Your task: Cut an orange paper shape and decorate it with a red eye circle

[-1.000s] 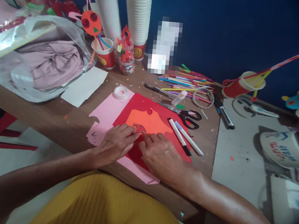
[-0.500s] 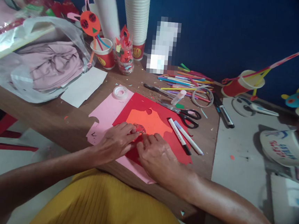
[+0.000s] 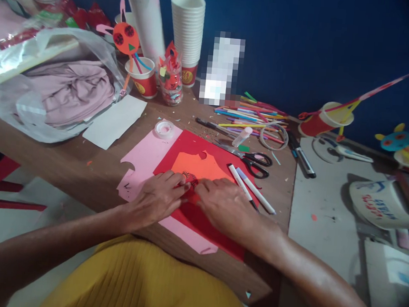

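Between my two hands, over the orange sheet (image 3: pixel 210 164), is a small orange-red paper piece (image 3: pixel 186 176) with black lash-like lines drawn on it. My left hand (image 3: pixel 160 192) pinches it from the left with bent fingers. From the right, the curled fingers of my right hand (image 3: pixel 223 203) close on its other side. Much of the piece is hidden by the fingertips. Beneath lie a dark red sheet (image 3: pixel 168 157) and a pink sheet (image 3: pixel 145 154) with cut-out edges. Two capped markers, one white and black (image 3: pixel 238 179) and one white and violet (image 3: pixel 256 191), lie beside my right hand.
Scissors (image 3: pixel 257 164), a glue stick (image 3: pixel 242 136) and a small round white container (image 3: pixel 164 129) lie beyond the sheets. Further back are coloured sticks (image 3: pixel 254 114), stacked paper cups (image 3: pixel 187 32) and a decorated cup (image 3: pixel 141 83). A plastic bag (image 3: pixel 24 126) stands left, a white bowl-like tub (image 3: pixel 375 202) right.
My right hand has moved slightly forward and now covers the lower end of the black-tipped marker. The fingers have shifted on the paper piece. The view has tilted a little.
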The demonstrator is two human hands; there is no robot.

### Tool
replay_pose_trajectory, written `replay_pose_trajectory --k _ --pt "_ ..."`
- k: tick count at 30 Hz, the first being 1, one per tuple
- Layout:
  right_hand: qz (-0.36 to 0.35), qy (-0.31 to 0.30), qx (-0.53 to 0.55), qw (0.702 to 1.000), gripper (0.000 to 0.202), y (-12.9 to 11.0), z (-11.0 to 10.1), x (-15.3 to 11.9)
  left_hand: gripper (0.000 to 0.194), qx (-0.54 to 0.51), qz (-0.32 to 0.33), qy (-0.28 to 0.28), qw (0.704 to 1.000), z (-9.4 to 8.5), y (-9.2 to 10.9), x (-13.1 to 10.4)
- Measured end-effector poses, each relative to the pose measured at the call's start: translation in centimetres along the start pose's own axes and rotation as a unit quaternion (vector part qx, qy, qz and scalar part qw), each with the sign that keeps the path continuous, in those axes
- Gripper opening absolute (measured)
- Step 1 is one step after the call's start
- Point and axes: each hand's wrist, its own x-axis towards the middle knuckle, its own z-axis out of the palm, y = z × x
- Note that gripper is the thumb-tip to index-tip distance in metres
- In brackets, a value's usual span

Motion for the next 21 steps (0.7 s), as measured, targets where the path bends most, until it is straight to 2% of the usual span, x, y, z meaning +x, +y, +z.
replay_pose_trajectory --k 4,7,10,14,21 --pt "0.027 0.021 0.044 0.998 0.014 2.7 0.0 1.1 0.023 0.008 -0.010 0.004 1.000 0.0 0.1 0.0" --pt "0.032 0.042 0.064 0.997 0.014 3.7 0.5 1.8 0.024 -0.006 -0.013 0.007 1.000 0.1 0.1 -0.1" --pt "0.004 0.056 0.073 0.996 0.017 4.1 1.0 2.0 0.025 -0.007 -0.013 0.008 1.000 0.1 0.0 -0.1" --pt "-0.035 0.043 0.068 0.996 0.022 4.4 1.2 1.8 0.026 0.006 -0.014 0.002 1.000 -0.1 0.1 -0.1" --pt "-0.035 0.003 0.026 0.999 0.026 4.4 0.8 1.3 0.025 0.052 0.015 0.019 0.998 0.2 0.1 -0.4"
